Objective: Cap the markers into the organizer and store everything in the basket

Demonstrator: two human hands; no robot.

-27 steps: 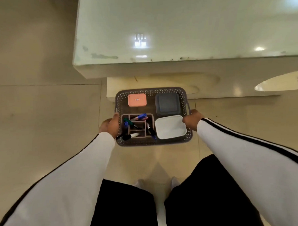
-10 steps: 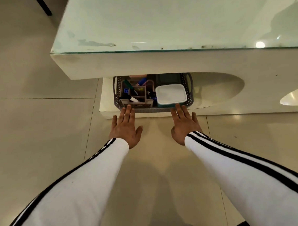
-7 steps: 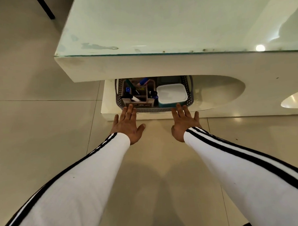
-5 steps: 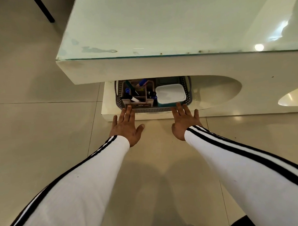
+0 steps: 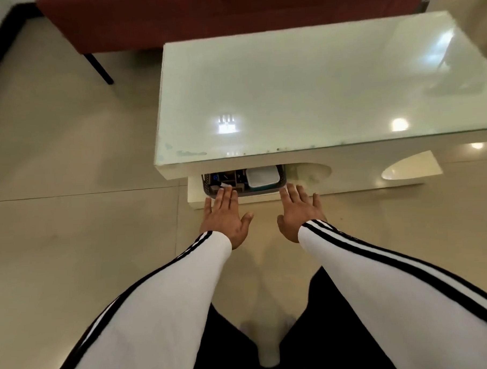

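Observation:
The grey perforated basket point(image 5: 260, 189) rests on the low shelf under the table, mostly hidden by the tabletop. Inside it I make out the brown organizer point(image 5: 227, 180) with markers and a white-lidded container point(image 5: 262, 176). My left hand point(image 5: 224, 215) is flat with fingers spread, its fingertips overlapping the basket's front left rim. My right hand point(image 5: 298, 209) is also flat and empty, with fingers spread, just right of the basket's front corner. Neither hand holds anything.
A white coffee table with a glass top point(image 5: 302, 89) overhangs the shelf. A dark red sofa point(image 5: 201, 16) with a black leg point(image 5: 99, 66) stands behind it. Beige tiled floor point(image 5: 71, 219) surrounds me, and my dark trouser legs and socked feet point(image 5: 268, 356) are below.
The basket went from my hands onto the shelf under the table. Since half a second ago my view has risen and pulled back, while both hands stay flat at the basket's front.

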